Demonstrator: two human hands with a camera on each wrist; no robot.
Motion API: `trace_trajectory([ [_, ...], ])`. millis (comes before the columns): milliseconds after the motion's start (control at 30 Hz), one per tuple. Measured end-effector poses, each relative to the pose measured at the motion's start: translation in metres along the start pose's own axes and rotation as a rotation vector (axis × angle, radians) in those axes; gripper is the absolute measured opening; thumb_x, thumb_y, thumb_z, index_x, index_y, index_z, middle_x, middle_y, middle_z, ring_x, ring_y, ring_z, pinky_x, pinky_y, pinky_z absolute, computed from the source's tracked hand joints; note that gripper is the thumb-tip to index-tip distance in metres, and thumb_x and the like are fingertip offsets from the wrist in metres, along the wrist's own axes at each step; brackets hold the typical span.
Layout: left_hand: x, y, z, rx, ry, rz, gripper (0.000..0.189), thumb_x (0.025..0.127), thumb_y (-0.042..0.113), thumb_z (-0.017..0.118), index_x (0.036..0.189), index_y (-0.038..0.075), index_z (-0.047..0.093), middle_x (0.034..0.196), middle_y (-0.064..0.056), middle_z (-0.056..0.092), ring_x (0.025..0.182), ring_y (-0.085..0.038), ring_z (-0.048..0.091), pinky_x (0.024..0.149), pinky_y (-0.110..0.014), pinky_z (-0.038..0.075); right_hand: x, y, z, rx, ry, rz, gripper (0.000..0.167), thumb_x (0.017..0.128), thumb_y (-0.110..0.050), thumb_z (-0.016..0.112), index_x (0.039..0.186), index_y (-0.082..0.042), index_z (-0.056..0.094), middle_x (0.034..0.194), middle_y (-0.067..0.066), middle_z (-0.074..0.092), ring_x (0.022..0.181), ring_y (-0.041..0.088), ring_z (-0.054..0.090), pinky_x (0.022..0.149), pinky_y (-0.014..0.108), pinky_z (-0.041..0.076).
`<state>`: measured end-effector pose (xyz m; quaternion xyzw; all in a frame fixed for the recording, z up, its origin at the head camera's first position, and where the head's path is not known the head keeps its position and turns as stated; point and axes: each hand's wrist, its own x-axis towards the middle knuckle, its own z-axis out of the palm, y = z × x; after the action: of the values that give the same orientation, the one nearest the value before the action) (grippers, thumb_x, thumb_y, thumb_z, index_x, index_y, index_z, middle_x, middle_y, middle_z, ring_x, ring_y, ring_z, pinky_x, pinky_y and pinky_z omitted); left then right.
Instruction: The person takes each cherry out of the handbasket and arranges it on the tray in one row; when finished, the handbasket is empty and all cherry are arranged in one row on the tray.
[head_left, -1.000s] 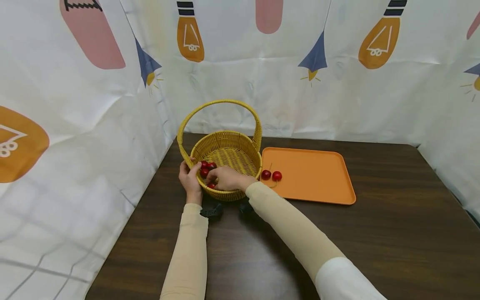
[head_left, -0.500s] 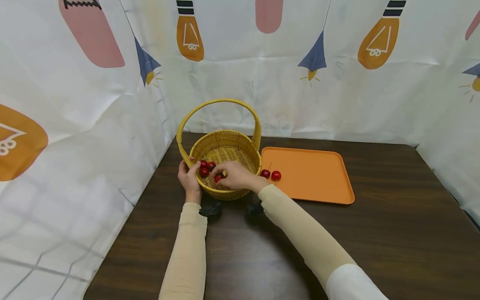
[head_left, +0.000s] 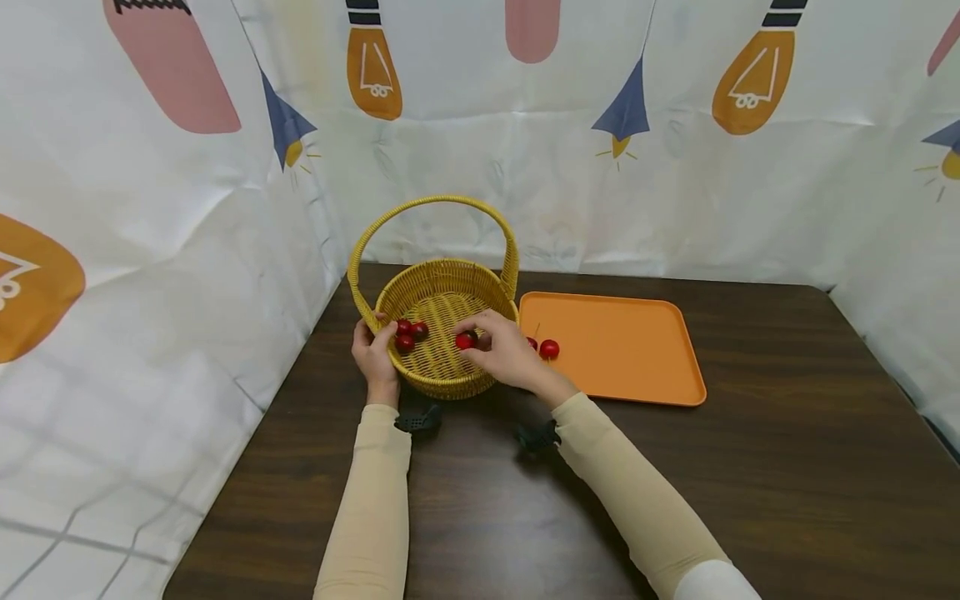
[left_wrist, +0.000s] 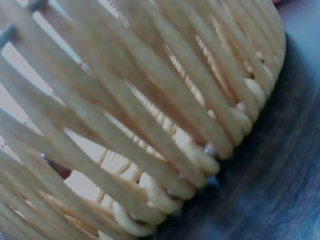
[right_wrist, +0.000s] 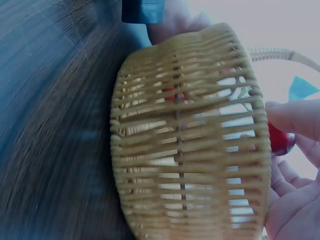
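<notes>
Cherry (head_left: 465, 340) pinched between thumb and fingers of my right hand (head_left: 504, 348), over the right part of the basket (head_left: 442, 387); right wrist view puts it about level with the rim. Nearly round: long axis cannot be read, nor can I tell where its stem end points. Skin glossy, red with a darker patch.

Basket stands mouth up, its handle (head_left: 457, 198) arching from left side to right. My left hand (head_left: 373, 354) grips the left rim at the handle's foot. Material: yellow wicker, round; close up, ribs with gaps between, blurred in left wrist view. Three other cherries (head_left: 405, 343) clustered inside, at left.

Tray (head_left: 630, 354) just right of basket: flat orange, rounded corners, long axis left to right. Two cherries (head_left: 550, 349) at its left edge, one partly behind my right hand.

Surface (head_left: 787, 450): dark brown, wood-grained. Behind and at left, creased white sheet (head_left: 465, 150) printed with bulbs (head_left: 374, 73) and lampshades (head_left: 625, 107).
</notes>
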<state>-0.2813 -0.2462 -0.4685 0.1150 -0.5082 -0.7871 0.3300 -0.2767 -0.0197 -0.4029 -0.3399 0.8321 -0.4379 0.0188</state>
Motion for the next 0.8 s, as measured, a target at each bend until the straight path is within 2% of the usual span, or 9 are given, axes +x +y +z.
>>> trace_trajectory([
  [167,0.0,0.001,0.001,-0.009,0.002,0.007,0.033,0.088,-0.004,0.06,0.117,-0.017,0.049,0.116,-0.023,0.051,0.113,-0.033,0.049,0.091,-0.025,0.043,-0.01,0.005,-0.01,0.069,0.076,0.038,0.034,0.092,-0.011,0.068,0.125,-0.015,0.064,0.118,0.002,0.055,0.084,0.016,0.059,0.073,0.031,0.051],
  [400,-0.001,0.001,0.001,-0.008,0.001,-0.003,0.033,0.089,-0.004,0.06,0.117,-0.017,0.049,0.119,-0.027,0.049,0.114,-0.035,0.048,0.09,-0.025,0.043,-0.024,0.017,-0.026,0.171,0.188,0.09,0.033,0.093,-0.01,0.066,0.126,-0.013,0.063,0.117,0.006,0.055,0.083,0.022,0.061,0.065,0.034,0.051],
  [500,-0.001,0.0,0.001,-0.012,0.004,0.013,0.031,0.089,-0.004,0.06,0.115,-0.017,0.049,0.119,-0.027,0.05,0.116,-0.038,0.047,0.091,-0.025,0.043,-0.029,0.023,-0.034,0.257,0.185,0.112,0.034,0.094,-0.011,0.066,0.127,-0.01,0.062,0.112,0.01,0.06,0.085,0.033,0.063,0.065,0.046,0.053],
  [633,0.0,-0.001,0.002,-0.015,0.008,0.025,0.029,0.088,-0.006,0.059,0.113,-0.017,0.049,0.118,-0.028,0.05,0.116,-0.04,0.046,0.091,-0.025,0.043,-0.035,0.032,-0.045,0.375,0.158,0.152,0.036,0.094,-0.01,0.064,0.13,-0.004,0.059,0.109,0.019,0.064,0.09,0.048,0.062,0.072,0.057,0.053],
  [800,0.0,-0.001,0.002,-0.019,0.01,0.022,0.027,0.089,-0.005,0.06,0.112,-0.015,0.05,0.115,-0.026,0.051,0.111,-0.035,0.049,0.089,-0.025,0.044,-0.043,0.047,-0.056,0.314,0.168,0.185,0.036,0.094,-0.009,0.064,0.129,-0.003,0.059,0.111,0.017,0.066,0.093,0.042,0.064,0.072,0.052,0.054],
])
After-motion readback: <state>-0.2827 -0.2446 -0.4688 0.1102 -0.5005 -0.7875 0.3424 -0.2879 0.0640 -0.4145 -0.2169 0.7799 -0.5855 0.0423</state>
